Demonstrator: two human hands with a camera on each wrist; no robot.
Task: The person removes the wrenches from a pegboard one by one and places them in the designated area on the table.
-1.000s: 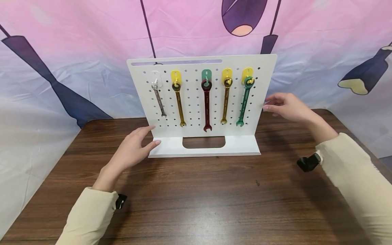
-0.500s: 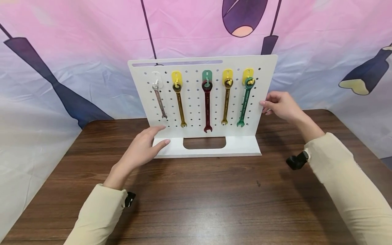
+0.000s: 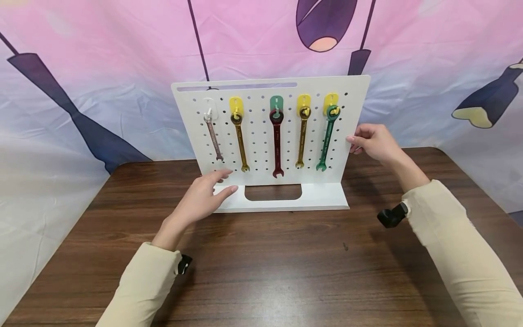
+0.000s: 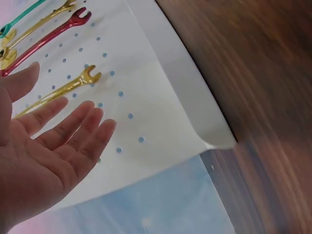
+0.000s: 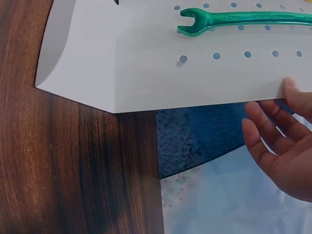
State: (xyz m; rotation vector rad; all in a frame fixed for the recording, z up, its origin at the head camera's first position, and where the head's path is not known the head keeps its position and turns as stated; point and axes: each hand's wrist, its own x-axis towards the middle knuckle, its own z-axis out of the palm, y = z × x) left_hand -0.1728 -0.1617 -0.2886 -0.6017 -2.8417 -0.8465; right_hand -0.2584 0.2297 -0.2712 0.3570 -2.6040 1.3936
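A white pegboard stand stands upright on the table, with several combination wrenches hung from its hooks. From left to right they are a small silver wrench, a gold wrench, a dark red wrench, another gold wrench and a green wrench. My right hand pinches the board's right edge, thumb in front and fingers behind it. Fingers extended and holding nothing, my left hand is before the board's lower left corner, below the silver wrench.
Yellow, green and clear hooks, such as the green hook, carry the wrenches. A cut-out opens in the stand's base. The brown wooden table extends toward me, and a patterned pink and blue cloth hangs behind.
My right hand has come in to the board's right edge and now pinches it. The left hand has moved rightward across the board's lower left corner. The wrenches hang as before.
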